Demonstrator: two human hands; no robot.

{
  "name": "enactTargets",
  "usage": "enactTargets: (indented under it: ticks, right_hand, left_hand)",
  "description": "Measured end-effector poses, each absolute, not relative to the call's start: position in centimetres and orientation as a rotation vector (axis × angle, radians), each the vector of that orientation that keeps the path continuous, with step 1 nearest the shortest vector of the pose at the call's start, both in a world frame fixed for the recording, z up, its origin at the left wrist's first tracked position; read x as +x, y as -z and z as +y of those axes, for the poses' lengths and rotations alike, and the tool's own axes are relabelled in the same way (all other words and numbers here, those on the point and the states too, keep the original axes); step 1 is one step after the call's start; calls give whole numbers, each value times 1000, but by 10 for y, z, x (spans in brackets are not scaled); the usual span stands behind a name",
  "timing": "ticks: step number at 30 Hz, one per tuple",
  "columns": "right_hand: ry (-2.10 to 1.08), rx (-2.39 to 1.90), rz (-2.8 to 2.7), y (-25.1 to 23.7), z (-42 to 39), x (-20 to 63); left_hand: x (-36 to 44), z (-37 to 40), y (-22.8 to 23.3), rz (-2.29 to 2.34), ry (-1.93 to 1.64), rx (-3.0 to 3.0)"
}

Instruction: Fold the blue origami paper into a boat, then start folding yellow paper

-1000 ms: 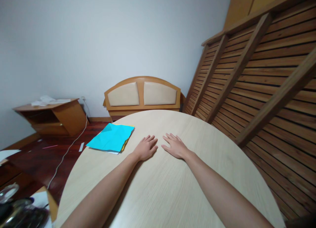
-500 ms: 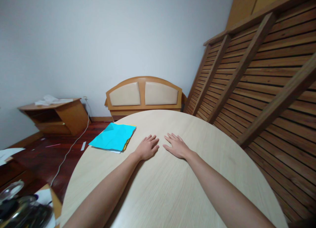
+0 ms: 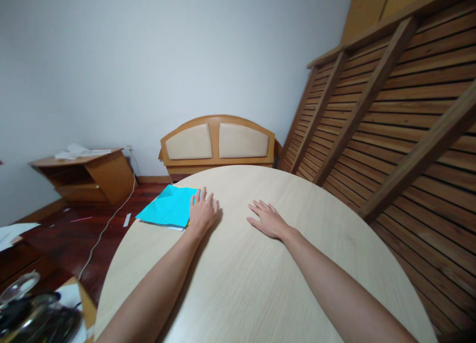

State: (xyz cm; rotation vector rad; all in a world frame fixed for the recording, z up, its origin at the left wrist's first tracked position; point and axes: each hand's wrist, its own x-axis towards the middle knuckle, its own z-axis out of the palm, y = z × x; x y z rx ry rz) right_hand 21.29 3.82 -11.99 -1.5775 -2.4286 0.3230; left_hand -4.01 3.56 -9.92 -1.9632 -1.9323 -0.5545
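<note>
Two hands lie flat, fingers spread, gripping nothing. Left hand (image 3: 203, 211) rests on the right edge of a stack of paper (image 3: 167, 207), top sheet bright blue, creased, with white and yellow edges showing beneath. Stack sits at the far left rim of the round, pale wood-grain tabletop (image 3: 260, 283). Right hand (image 3: 268, 220) lies palm down on bare wood, well apart from the paper.

A home storeroom: headboard (image 3: 217, 142), leaning slatted bed frame (image 3: 390, 115), round table (image 3: 260, 263).
</note>
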Motion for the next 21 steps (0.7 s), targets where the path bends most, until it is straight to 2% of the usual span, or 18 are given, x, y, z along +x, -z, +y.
enactTargets:
  ticks: [13, 21]
  right_hand:
    - [-326, -1567, -2420, 119, 37, 212]
    - [-322, -1562, -2421, 120, 37, 212]
  left_hand:
    - [-51, 39, 107, -2210, 386, -1869]
    - [-48, 37, 104, -2185, 414, -1870]
